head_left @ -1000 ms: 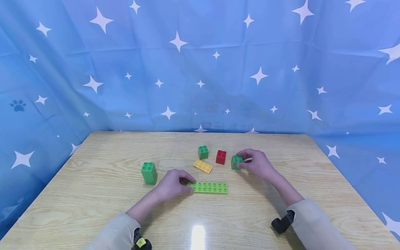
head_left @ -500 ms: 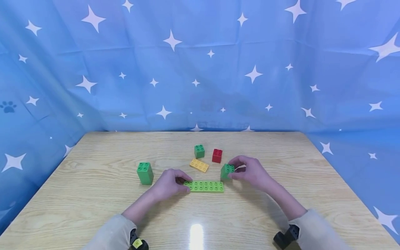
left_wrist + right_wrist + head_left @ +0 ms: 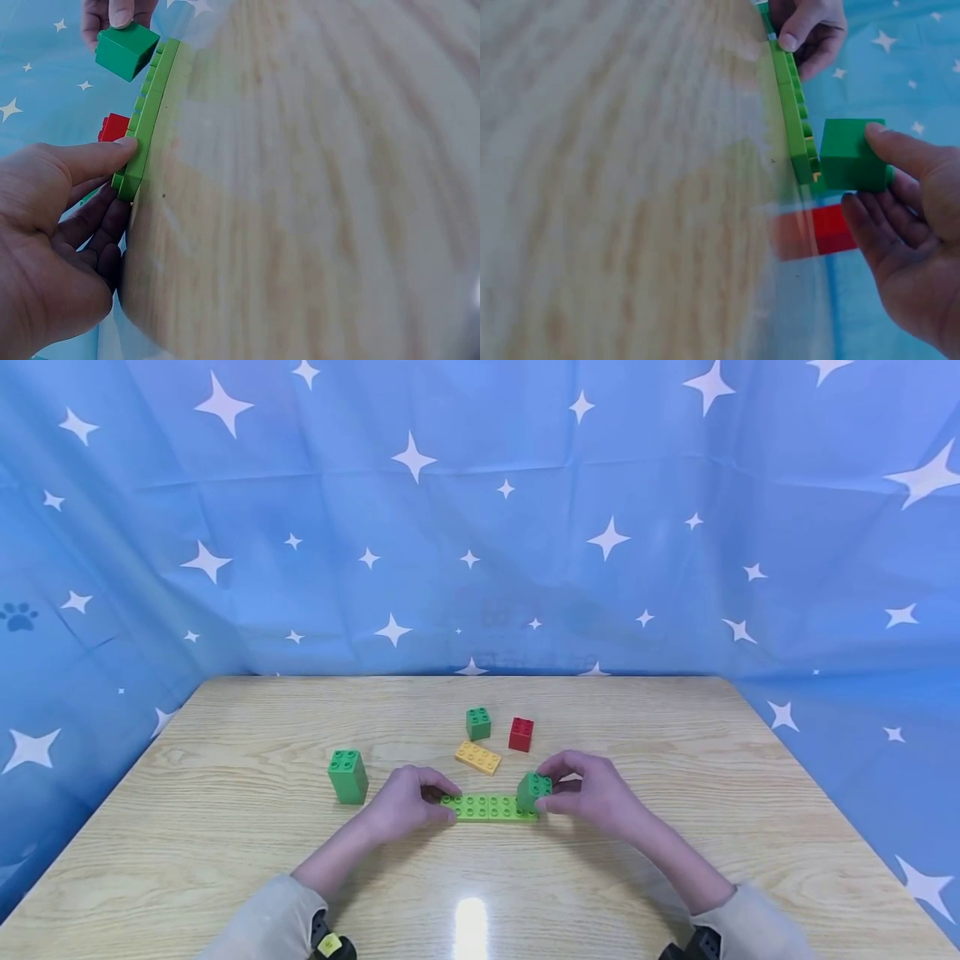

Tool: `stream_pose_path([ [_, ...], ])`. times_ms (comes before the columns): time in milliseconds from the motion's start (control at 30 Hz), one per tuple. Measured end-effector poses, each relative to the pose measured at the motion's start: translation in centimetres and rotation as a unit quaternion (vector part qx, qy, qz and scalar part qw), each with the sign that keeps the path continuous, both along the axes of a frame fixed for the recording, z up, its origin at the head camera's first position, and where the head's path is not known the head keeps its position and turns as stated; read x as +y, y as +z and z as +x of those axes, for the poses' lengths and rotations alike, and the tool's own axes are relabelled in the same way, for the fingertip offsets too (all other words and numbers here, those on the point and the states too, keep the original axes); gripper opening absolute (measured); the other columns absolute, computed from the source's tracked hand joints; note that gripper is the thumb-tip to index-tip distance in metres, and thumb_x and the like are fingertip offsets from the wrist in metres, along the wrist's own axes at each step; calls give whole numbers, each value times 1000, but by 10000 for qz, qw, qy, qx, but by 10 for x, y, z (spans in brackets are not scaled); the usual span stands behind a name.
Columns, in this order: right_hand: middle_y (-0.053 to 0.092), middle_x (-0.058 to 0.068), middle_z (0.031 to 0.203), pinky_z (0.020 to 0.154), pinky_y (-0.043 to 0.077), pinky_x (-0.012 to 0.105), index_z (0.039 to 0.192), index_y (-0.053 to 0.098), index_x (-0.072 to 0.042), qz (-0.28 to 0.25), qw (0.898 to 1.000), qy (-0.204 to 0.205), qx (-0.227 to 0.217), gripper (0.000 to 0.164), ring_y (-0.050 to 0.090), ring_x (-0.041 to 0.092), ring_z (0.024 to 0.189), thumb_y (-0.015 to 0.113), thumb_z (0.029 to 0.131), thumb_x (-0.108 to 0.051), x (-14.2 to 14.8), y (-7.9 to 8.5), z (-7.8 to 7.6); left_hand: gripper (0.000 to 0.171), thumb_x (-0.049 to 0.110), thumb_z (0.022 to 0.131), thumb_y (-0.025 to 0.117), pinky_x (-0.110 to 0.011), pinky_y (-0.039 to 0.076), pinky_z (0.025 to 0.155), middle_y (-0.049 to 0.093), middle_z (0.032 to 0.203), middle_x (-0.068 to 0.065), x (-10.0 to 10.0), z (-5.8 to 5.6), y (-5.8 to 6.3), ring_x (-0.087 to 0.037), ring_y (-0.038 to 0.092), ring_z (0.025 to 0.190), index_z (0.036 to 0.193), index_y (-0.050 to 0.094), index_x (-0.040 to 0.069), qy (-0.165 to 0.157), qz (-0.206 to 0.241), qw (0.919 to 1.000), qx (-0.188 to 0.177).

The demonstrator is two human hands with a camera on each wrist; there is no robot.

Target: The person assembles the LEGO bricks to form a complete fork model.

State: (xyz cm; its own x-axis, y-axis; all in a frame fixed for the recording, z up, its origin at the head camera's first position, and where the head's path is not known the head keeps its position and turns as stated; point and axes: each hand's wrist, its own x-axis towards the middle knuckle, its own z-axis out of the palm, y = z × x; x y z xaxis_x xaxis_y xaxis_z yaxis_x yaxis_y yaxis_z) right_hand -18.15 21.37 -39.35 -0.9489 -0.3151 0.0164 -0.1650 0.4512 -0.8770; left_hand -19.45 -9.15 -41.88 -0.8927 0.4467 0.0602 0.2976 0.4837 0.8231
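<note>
Two lime green bricks (image 3: 474, 809) lie end to end in a row on the table, studs up. My left hand (image 3: 407, 806) pinches the row's left end between thumb and fingers, as the left wrist view also shows on the lime row (image 3: 153, 105). Over the right end, my right hand (image 3: 592, 791) holds a square green brick (image 3: 529, 793), its studs facing up and slightly tilted. A narrow gap shows between this green brick (image 3: 851, 154) and the studs in the right wrist view.
Behind the row lie a flat yellow brick (image 3: 478, 757), a red brick (image 3: 521, 735) and another green brick (image 3: 478, 724). A taller green block (image 3: 349, 778) stands left of my left hand. A blue star-patterned curtain (image 3: 480, 527) hangs beyond the table's far edge.
My right hand has carried the green brick left and toward me, from beside the red brick to over the lime row's right end. My left hand keeps its pinch.
</note>
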Motion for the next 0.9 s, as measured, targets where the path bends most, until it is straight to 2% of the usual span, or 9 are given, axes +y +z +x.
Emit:
stream_pose_path([
  [167, 67, 13, 111, 82, 60, 29, 115, 68, 3, -132, 9998, 111, -65, 38, 70, 28, 99, 85, 83, -6, 0, -2, 2, 23, 4, 82, 84, -31, 54, 78, 73, 100, 0, 0, 0, -1, -14, 63, 89, 104, 79, 8, -7, 36, 10000, -17],
  [500, 68, 12, 112, 83, 60, 29, 118, 70, 0, -192, 9997, 99, 140, 40, 69, 27, 99, 86, 83, -10, 2, -5, 3, 24, 4, 81, 84, -32, 54, 79, 73, 100, -1, 0, 0, 0, -14, 63, 89, 104, 79, 8, -5, 63, 10000, -21],
  [800, 67, 13, 114, 85, 59, 29, 117, 70, 3, -311, 9985, 346, 288, 38, 66, 29, 102, 85, 84, -7, 1, -9, 1, 24, 4, 82, 84, -34, 54, 80, 72, 100, 0, 0, 1, 0, -14, 62, 89, 104, 79, 8, 64, 23, 9999, -78],
  [900, 67, 12, 112, 85, 59, 29, 116, 71, 1, -285, 9985, 336, 314, 37, 66, 29, 101, 86, 83, -7, 0, -9, 1, 24, 4, 81, 84, -34, 54, 80, 72, 100, 0, 0, 0, 0, -14, 62, 89, 104, 79, 8, 46, 28, 10000, -81],
])
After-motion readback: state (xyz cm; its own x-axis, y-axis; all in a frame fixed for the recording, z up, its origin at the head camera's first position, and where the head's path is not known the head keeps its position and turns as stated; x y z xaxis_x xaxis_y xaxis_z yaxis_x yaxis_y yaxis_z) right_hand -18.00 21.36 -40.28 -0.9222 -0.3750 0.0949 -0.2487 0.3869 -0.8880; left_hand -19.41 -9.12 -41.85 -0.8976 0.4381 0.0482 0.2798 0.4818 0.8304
